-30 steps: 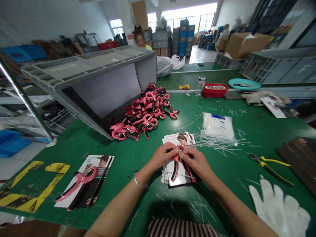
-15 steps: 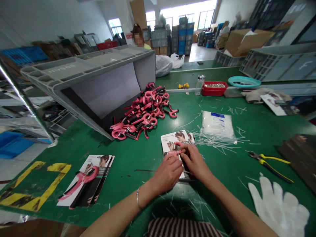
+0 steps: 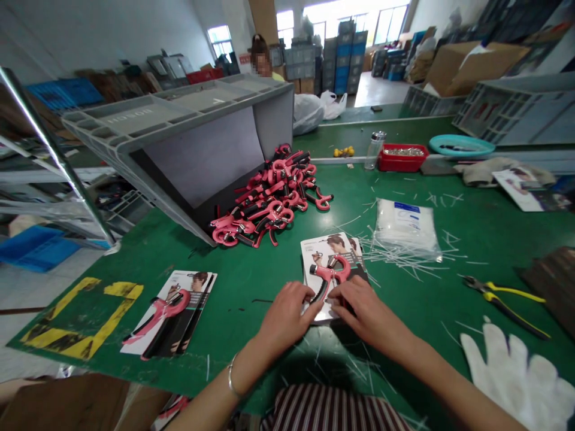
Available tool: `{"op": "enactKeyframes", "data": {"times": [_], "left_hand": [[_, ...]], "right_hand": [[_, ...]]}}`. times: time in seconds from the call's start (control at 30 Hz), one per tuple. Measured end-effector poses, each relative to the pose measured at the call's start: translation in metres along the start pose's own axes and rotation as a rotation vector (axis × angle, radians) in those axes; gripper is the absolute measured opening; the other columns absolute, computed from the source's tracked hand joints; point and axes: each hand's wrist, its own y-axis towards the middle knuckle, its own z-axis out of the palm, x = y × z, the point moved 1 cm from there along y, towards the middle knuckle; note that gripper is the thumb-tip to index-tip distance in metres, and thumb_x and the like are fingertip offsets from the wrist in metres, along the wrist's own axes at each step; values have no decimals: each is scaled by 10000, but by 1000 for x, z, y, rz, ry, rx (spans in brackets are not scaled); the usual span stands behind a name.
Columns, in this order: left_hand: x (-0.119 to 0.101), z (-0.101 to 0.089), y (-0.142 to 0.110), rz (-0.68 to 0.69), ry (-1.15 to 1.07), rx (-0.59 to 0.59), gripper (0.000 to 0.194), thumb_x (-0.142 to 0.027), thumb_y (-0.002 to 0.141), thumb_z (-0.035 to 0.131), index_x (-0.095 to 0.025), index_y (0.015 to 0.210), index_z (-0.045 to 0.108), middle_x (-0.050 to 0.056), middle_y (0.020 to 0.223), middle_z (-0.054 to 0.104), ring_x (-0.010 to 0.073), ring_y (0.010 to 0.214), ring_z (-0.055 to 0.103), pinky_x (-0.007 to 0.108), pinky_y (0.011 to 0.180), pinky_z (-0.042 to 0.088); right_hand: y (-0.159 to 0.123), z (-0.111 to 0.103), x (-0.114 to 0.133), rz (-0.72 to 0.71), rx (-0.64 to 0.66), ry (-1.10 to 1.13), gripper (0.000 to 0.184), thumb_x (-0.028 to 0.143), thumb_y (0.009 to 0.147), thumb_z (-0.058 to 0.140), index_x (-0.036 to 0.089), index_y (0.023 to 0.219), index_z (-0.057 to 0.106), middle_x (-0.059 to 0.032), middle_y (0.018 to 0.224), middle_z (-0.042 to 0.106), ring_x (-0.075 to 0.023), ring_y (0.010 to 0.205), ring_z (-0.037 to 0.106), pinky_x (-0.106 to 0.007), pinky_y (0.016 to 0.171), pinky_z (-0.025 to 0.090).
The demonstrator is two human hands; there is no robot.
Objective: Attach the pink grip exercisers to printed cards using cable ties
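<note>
The hands are set close together on the desk [image 3: 251, 272], the left hand [image 3: 288, 310] closed on one handle of a pink-and-black tool [image 3: 331, 274] laid over a printed card [image 3: 309, 250]; the right hand's [image 3: 360, 304] grip is hidden by its own fingers. Positioning on the card is apparently in hand; steady alignment is called for. Beyond, similar tools [image 3: 275, 211] are heaped at a tipped grey crate's [image 3: 179, 115] mouth; metal parts [image 3: 403, 151] are held in a red tray [image 3: 402, 164].

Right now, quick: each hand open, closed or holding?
Left hand: curled at the pink tool; grip can't be told.
Right hand: also at the pink tool; grip can't be told.
</note>
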Motion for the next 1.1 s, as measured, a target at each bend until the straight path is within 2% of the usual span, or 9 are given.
{"op": "enactKeyframes", "data": {"times": [0.17, 0.27, 0.33, 0.53, 0.7, 0.8, 0.9, 1.03, 1.1], "left_hand": [[9, -7, -1, 35, -226, -14, 165, -237, 961, 509, -213, 999, 668, 34, 957, 668, 170, 924, 613, 295, 853, 454], [3, -1, 4, 57, -263, -102, 127, -236, 935, 566, -213, 1003, 670, 24, 934, 674, 162, 892, 612, 277, 832, 454], [-2, 4, 9, 56, -311, -121, 107, -231, 911, 605, -206, 990, 674, 21, 922, 673, 156, 869, 611, 264, 811, 457], [-4, 10, 16, -20, -426, -73, 61, -203, 865, 655, -194, 902, 701, 17, 873, 670, 151, 830, 614, 246, 775, 462], [0, 10, 14, -66, -494, -66, 68, -205, 848, 667, -188, 898, 710, 18, 855, 658, 147, 794, 613, 243, 753, 465], [1, 12, 13, -55, -514, -69, 77, -211, 854, 664, -186, 908, 713, 15, 855, 656, 141, 788, 612, 239, 744, 462], [1, 12, 14, -44, -507, -71, 78, -213, 856, 665, -187, 906, 718, 14, 850, 661, 140, 789, 611, 240, 749, 460], [1, 12, 26, -5, -490, -67, 78, -212, 852, 668, -191, 899, 727, 22, 877, 684, 155, 848, 620, 251, 789, 457], [2, 12, 32, -10, -513, -69, 78, -210, 844, 672, -188, 892, 729, 28, 885, 698, 162, 856, 625, 258, 795, 461]], "right_hand": [[6, 4, -6, 9, -81, 95, 120, 224, 944, 568, 237, 876, 666, -26, 899, 688, -225, 922, 563, -376, 875, 423], [9, 6, -5, 57, -153, 145, 84, 224, 925, 593, 244, 921, 675, -27, 927, 690, -223, 939, 581, -359, 855, 441], [8, 7, -6, 101, -179, 143, 62, 236, 917, 606, 239, 910, 667, -30, 904, 683, -223, 911, 585, -348, 819, 451], [-1, 0, -10, 40, -73, -72, 116, 232, 932, 577, 208, 828, 622, -52, 849, 671, -237, 870, 551, -377, 808, 433], [5, -2, -4, -21, -30, -257, 160, 243, 939, 544, 192, 811, 624, -113, 913, 691, -268, 891, 558, -414, 800, 441], [10, -1, -1, -46, -20, -275, 142, 255, 940, 552, 184, 846, 632, -118, 993, 698, -268, 955, 573, -426, 853, 460], [15, -1, 0, -61, -4, -283, 137, 252, 942, 554, 177, 858, 632, -109, 979, 704, -258, 980, 591, -441, 908, 470], [23, -2, -2, -117, -23, -298, 127, 227, 944, 550, 182, 859, 633, -84, 932, 714, -233, 955, 629, -500, 1069, 388], [28, -5, -4, -126, -34, -311, 130, 206, 941, 544, 185, 851, 634, -79, 905, 716, -226, 932, 644, -496, 1098, 372]]}}
